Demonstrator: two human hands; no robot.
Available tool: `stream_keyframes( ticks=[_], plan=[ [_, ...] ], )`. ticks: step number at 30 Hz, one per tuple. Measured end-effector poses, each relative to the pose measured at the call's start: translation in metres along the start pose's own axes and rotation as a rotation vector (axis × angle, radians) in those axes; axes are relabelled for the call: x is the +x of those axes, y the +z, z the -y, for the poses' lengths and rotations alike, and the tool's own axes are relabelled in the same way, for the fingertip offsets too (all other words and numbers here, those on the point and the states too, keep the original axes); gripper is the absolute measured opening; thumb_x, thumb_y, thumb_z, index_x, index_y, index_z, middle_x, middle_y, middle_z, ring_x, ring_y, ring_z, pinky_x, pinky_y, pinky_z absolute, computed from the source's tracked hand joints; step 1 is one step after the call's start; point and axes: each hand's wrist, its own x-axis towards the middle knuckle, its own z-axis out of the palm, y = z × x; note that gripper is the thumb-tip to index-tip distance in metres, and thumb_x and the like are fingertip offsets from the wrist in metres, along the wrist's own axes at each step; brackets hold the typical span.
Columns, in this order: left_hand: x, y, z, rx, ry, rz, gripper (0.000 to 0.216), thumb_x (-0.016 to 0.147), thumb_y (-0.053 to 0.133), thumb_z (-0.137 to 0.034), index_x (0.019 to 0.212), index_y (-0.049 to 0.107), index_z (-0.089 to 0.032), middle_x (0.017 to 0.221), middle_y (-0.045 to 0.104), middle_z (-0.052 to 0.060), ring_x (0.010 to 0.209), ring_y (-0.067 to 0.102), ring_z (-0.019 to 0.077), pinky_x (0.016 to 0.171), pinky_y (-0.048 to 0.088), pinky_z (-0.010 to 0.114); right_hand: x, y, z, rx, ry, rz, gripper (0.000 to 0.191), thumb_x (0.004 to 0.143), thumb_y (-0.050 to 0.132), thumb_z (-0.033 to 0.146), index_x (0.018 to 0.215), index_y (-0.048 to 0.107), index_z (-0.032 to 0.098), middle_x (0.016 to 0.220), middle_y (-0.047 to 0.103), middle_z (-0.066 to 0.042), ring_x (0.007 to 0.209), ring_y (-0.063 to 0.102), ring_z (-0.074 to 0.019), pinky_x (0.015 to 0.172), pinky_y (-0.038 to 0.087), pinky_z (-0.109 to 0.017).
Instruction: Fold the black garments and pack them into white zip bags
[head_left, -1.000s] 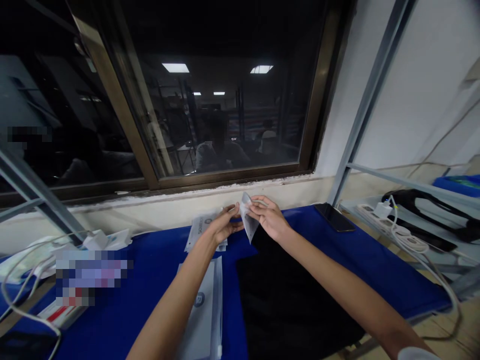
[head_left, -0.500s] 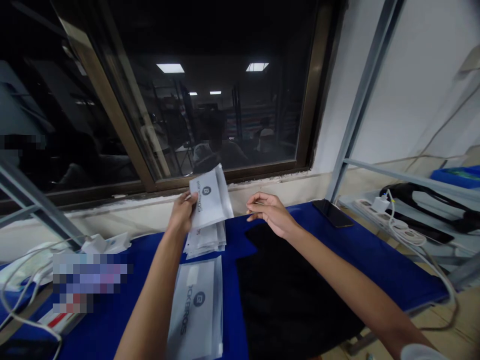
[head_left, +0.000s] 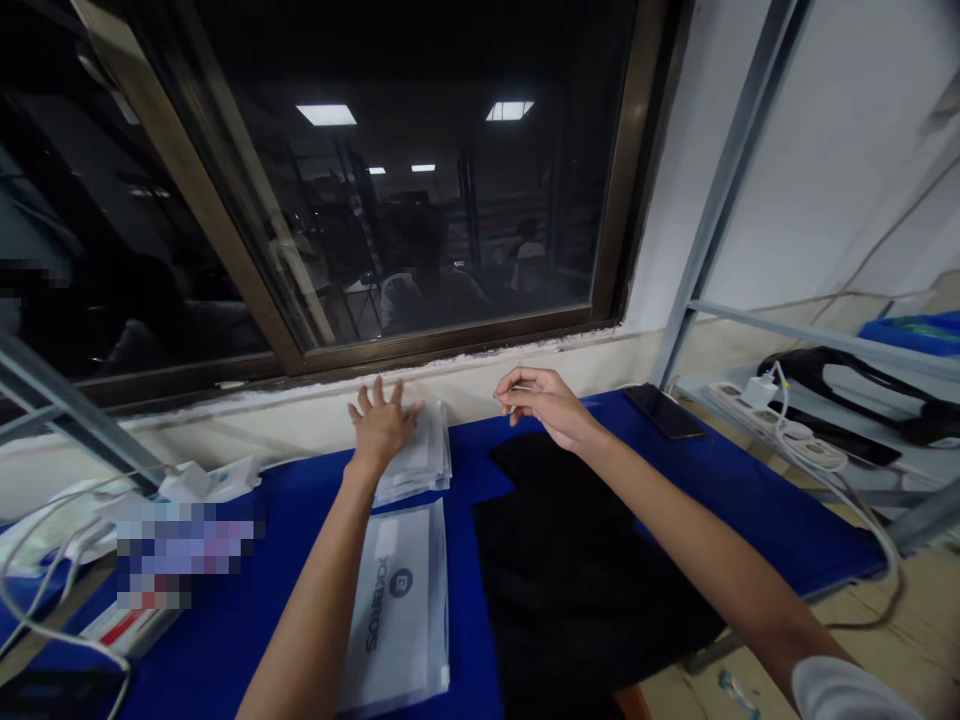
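Note:
My left hand (head_left: 381,425) has its fingers spread at the left edge of a stack of small frosted bags (head_left: 424,455) by the wall. No bag is gripped in it. In front of that stack lies a larger zip bag (head_left: 409,580) with a round logo and dark lettering, partly covered by my left forearm. My right hand (head_left: 547,405) hovers to the right of the stack, its thumb and fingers pinched together. Whatever it may hold is too small to make out. Below it a black cloth item (head_left: 570,590) lies flat on the blue table cover (head_left: 472,470).
A phone (head_left: 664,411) lies at the table's back right. Beyond a metal post (head_left: 705,240), a power strip (head_left: 776,425) with cables sits on a shelf. Chargers (head_left: 202,482), cables and a blurred package are at left. A window (head_left: 435,230) rises behind the table.
My left hand has let go of the small bag it held, which is now down on the stack, and its fingers have spread. My right hand stays pinched, nearly in place.

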Motion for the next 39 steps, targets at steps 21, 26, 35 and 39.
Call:
stream_keyframes(
  ticks=[21,26,35,39],
  plan=[
    [-0.003,0.024,-0.012,0.19,0.06,0.104,0.072,0.096,0.042,-0.063,0.152,0.045,-0.018,0.161,0.03,0.022,0.152,0.013,0.0473,0.118,0.019,0.068,0.049,-0.103,-0.067,-1.131,0.403,0.473,0.031,0.052,0.088,0.027,0.071,0.065,0.019,0.07,0.064,0.0,0.074,0.062,-0.0212,0.069,0.046,-0.029],
    [-0.007,0.02,-0.045,-0.571,0.337,0.155,0.07,0.091,0.063,-0.053,0.149,0.043,-0.018,0.148,0.05,0.018,0.141,0.045,0.0309,0.115,0.039,0.048,0.045,-0.086,-0.037,-0.687,0.065,0.437,0.032,0.08,0.07,0.048,0.093,0.064,0.019,0.093,0.067,-0.002,0.091,0.062,-0.0206,0.082,0.047,-0.031],
    [-0.04,0.066,-0.066,-0.792,-0.142,0.649,0.114,0.062,0.094,-0.039,0.155,0.033,-0.013,0.124,0.069,0.02,0.113,0.066,0.0341,0.099,0.051,0.045,0.053,-0.098,-0.041,-0.667,-0.223,0.123,0.03,0.084,0.067,0.047,0.087,0.064,0.018,0.09,0.066,-0.004,0.094,0.062,-0.0231,0.097,0.044,-0.041],
    [-0.045,0.061,-0.072,-0.84,-0.153,0.851,0.06,0.064,0.091,-0.045,0.111,0.072,-0.012,0.094,0.077,0.013,0.093,0.072,0.0304,0.084,0.055,0.039,0.049,-0.095,-0.032,-0.662,-0.231,0.181,0.031,0.085,0.068,0.048,0.093,0.068,0.018,0.099,0.071,-0.006,0.102,0.064,-0.025,0.098,0.045,-0.04]
  ],
)
